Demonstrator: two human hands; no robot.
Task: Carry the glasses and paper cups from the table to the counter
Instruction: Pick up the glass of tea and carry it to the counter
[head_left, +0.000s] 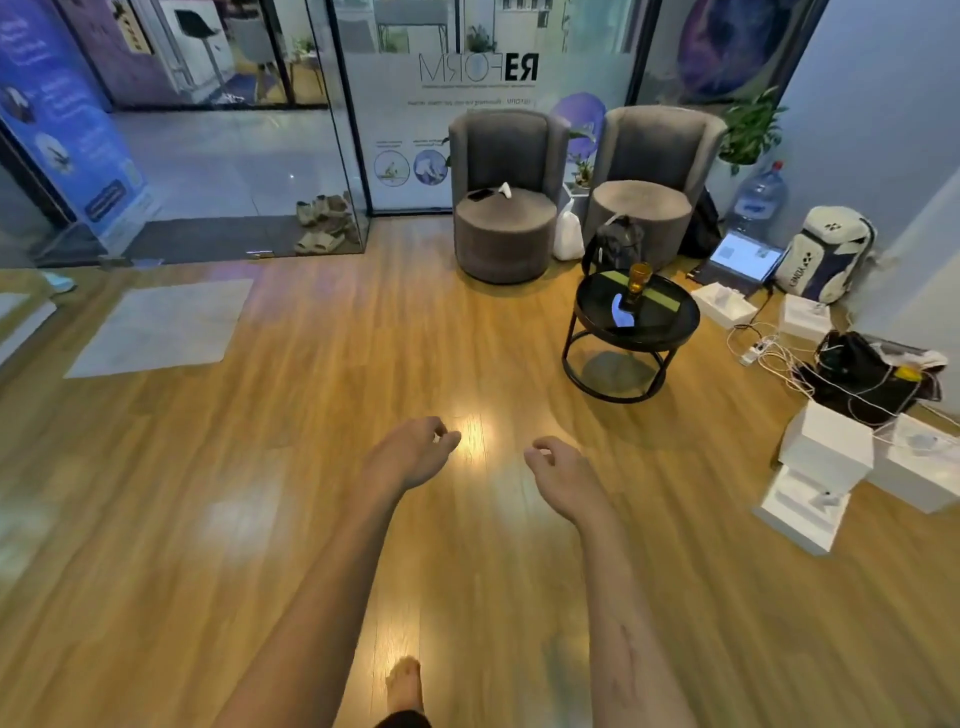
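One amber glass (638, 282) stands upright on a round black side table (670, 332) at the right middle of the room. Both my arms reach forward over the wooden floor, well short of the table. My left hand (415, 453) is empty, with its fingers loosely curled. My right hand (561, 470) is also empty and loosely curled. No paper cups and no counter are in view.
Two grey armchairs (506, 197) stand behind the table against a glass wall. At the right lie white boxes (826, 449), cables, a black bag, an open laptop (745, 257), a backpack (828, 254) and a water jug. My bare foot (404, 683) shows at the bottom.
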